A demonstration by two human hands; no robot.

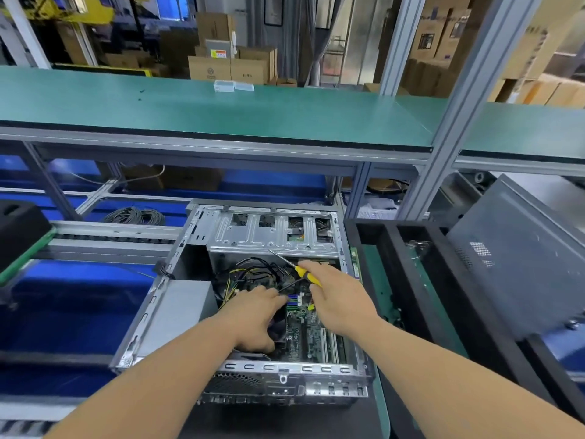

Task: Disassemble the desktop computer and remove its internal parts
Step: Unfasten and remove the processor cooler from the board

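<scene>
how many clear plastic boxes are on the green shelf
2. Both sit side by side at the far edge of the green shelf, above the computer case: the left box and the right box. They touch or nearly touch.

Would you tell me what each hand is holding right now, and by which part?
The right hand grips the screwdriver by its yellow handle. The left hand rests inside the computer case, holding nothing visible.

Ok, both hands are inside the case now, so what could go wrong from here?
1. The right hand holds the screwdriver while reaching in; its tip points at the drive cage and could slip into the cables.
2. The left hand rests on the motherboard; pressing there could strain components.
</scene>
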